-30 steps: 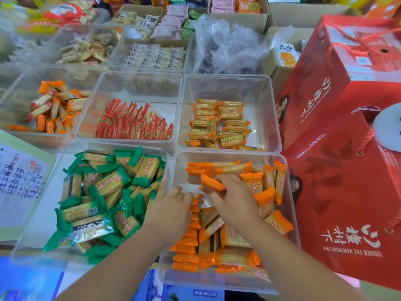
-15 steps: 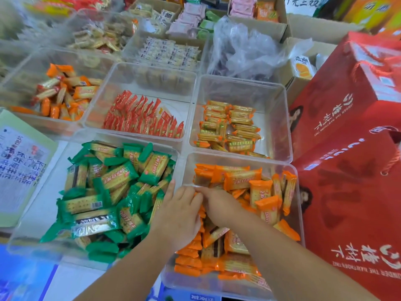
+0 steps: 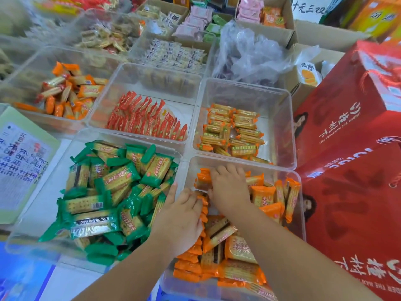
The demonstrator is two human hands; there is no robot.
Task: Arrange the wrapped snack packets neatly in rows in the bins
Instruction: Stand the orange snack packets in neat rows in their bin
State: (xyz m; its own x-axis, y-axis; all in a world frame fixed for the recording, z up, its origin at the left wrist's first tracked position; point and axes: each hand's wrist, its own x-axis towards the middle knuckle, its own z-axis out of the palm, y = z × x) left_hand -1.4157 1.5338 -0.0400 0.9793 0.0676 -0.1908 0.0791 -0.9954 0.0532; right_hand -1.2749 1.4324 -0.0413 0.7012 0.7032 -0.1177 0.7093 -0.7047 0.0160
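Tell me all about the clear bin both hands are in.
A see-through square plastic bin, nearest on the right, beside the green-packet bin. It holds orange wrapped packets: a row on edge along its left wall, others loose. The left hand presses that row; the right hand covers packets at the far-left corner.

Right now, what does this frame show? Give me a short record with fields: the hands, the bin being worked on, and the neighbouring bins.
activity: lining up orange packets in the near right bin
left hand: fingers fairly straight, against the row standing on edge along the bin's left side
right hand: fingers curled on packets at the far left corner
orange packets: one row at left, the rest loose
green packets: jumbled heap in the near left bin
red packets: in rows, farther back
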